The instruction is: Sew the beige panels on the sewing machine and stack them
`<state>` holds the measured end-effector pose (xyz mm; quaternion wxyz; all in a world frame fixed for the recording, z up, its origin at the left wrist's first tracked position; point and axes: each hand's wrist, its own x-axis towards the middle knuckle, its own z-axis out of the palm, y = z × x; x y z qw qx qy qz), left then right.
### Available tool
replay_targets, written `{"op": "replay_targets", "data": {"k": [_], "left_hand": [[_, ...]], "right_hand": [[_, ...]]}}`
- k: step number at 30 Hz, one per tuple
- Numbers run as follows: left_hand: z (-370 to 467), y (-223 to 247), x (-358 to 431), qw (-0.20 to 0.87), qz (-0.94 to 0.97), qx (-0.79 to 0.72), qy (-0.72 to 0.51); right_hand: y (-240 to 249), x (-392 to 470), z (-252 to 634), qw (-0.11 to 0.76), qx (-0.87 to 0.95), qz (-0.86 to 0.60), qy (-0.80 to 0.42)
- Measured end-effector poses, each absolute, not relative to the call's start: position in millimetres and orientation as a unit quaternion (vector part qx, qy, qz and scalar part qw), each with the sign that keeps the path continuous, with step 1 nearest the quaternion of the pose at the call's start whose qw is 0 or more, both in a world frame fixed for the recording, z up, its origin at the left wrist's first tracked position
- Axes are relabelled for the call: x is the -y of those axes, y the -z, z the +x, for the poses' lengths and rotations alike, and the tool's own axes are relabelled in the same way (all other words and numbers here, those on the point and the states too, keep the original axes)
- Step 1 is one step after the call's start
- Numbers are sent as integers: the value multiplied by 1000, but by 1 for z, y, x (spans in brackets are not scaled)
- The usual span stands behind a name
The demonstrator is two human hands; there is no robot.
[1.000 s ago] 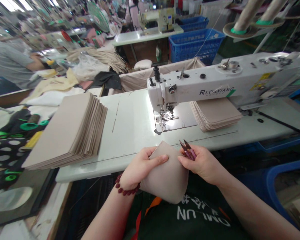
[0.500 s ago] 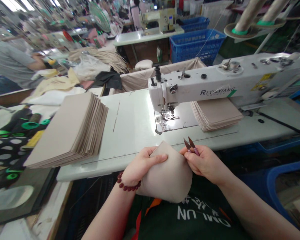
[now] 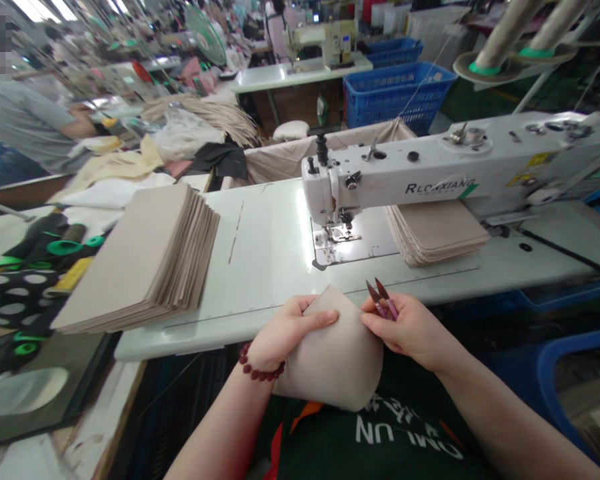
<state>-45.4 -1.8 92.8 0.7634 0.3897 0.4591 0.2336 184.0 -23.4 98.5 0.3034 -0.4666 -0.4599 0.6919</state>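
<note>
A beige fabric panel (image 3: 337,360) is bent in front of my apron, its pointed corner up at the table's front edge. My left hand (image 3: 300,330) grips its left side, thumb lying on top and the other fingers hidden behind. At its right edge, my right hand (image 3: 400,327) holds a pair of thread snips (image 3: 381,300) with the two dark blades pointing up and apart. The fingertips of that hand touch the panel's edge. Beyond both hands stands a white sewing machine (image 3: 390,167), its needle area over a shiny metal plate.
A tall stack of beige panels (image 3: 140,253) lies on the table's left. A smaller panel stack (image 3: 437,230) sits under the machine arm. Thread spools and cloth scraps crowd the far left, near a co-worker (image 3: 25,120). A blue bin (image 3: 550,373) stands at my right.
The view has shifted slightly. My right hand has turned a little at the panel's edge, with its thumb and finger placed differently; the left hand keeps its grip.
</note>
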Motion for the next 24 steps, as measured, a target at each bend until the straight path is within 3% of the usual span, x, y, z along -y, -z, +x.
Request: {"op": "replay_targets", "data": {"k": [11,16,19,21,24], "left_hand": [[-52,-96,0,722,474,-462,-199],[-91,-94,2,684,577,-430,-118],[-124,-86,13,686,557,-456,-99],[-145,-81,22,684,531,-485,-122],[-171,-87,31,664,447,-538,-264]], "right_hand": [[-92,22,181,340,461,-493,-655],[-96,9,210,491,356,-514,-606],[-97,4,232,539,336,-516,-575],[-94,2,241,547,332,-519,-566],[-87,1,237,547,322,-515,-575]]}}
